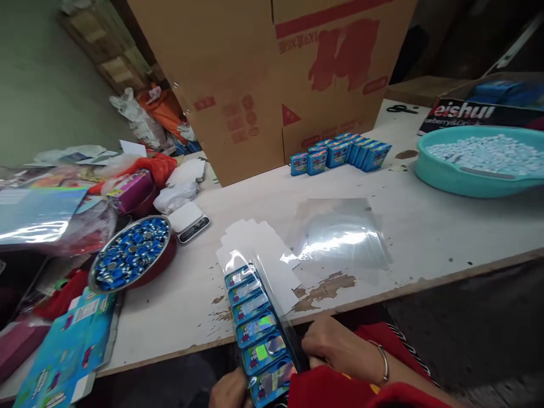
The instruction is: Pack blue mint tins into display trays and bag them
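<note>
A row of several small blue tins [255, 328] with shiny labels lies in clear plastic film [266, 277], tilted from the table edge toward my lap. My left hand [229, 390] grips the near end of the row from the left side; its fingertips are partly hidden beneath the tins. On the right side of the row, my right hand [335, 347] is curled closed at the film's edge, its fingertips mostly out of sight. Beyond the tins lie a stack of white cut sheets [276, 266] and flat sheets of clear film [340, 226].
A large cardboard box [255, 73] stands at the back, with small blue packs [338, 154] before it. Right is a turquoise basin [476, 178] of white pieces. Left are a bowl [165, 249] of blue-wrapped pieces, a small scale [191, 221] and a flattened blue carton [63, 351].
</note>
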A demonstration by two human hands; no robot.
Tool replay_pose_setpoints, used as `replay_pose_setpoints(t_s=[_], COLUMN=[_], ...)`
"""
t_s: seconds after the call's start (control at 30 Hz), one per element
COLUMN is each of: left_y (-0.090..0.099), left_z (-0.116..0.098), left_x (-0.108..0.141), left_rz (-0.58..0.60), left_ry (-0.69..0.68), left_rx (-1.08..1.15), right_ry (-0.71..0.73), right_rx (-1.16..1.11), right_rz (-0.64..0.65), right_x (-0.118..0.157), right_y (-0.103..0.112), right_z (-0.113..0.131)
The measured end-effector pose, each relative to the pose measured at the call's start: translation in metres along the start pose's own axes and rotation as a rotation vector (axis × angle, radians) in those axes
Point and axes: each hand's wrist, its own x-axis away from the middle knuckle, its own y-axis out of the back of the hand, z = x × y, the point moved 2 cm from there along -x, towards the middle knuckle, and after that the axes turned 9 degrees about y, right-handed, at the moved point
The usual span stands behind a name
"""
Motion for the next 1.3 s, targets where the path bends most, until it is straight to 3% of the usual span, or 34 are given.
replay_pose_setpoints(t_s=[0.07,0.17,0.27,0.37,0.47,0.57,0.67,0.73,0.8,0.87,0.93,1.0,1.03,1.2,1.3], left_y=[-0.001,0.005,0.006,-0.010,-0.019,-0.004,0.030,0.051,0.062,0.063,0.059,0.051,0.047,0.038,0.043], left_z=[-0.003,-0.002,0.002,0.006,0.010,0.021,0.045,0.065,0.085,0.102,0.113,0.119,0.120,0.107,0.088], left_x=[-0.015,-0.061,-0.096,-0.095,-0.083,-0.099,-0.157,-0.210,-0.258,-0.293,-0.311,-0.313,-0.310,-0.267,-0.232], left_rz=[-0.072,-0.167,-0.210,-0.139,-0.231,-0.370,-0.463,-0.381,-0.203,-0.024,0.083,0.115,0.112,-0.020,-0.068], left_ry=[0.073,0.181,0.194,0.212,0.291,0.362,0.481,0.496,0.495,0.524,0.532,0.528,0.530,0.563,0.549], left_rx=[0.011,-0.041,-0.087,-0.090,-0.019,0.129,0.228,0.239,0.259,0.334,0.382,0.399,0.405,0.408,0.429], right_ry=[-0.016,-0.128,-0.178,-0.274,-0.344,-0.287,-0.371,-0.488,-0.558,-0.593,-0.598,-0.573,-0.550,-0.488,-0.505], right_rx=[0.022,0.177,0.310,0.299,0.198,0.139,0.014,-0.196,-0.387,-0.394,-0.222,-0.013,0.074,0.382,0.424], right_rz=[-0.030,-0.114,-0.095,-0.101,-0.282,-0.520,-0.607,-0.506,-0.415,-0.494,-0.664,-0.733,-0.705,-0.368,-0.245], right_x=[-0.013,-0.042,-0.059,-0.052,-0.036,-0.031,-0.037,-0.042,-0.044,-0.042,-0.041,-0.046,-0.052,-0.093,-0.099], right_y=[0.009,0.030,0.046,0.048,0.045,0.044,0.039,0.029,0.020,0.020,0.030,0.044,0.050,0.052,0.046], right_z=[-0.005,-0.026,-0.046,-0.059,-0.062,-0.055,-0.043,-0.036,-0.031,-0.027,-0.024,-0.021,-0.019,-0.015,-0.018])
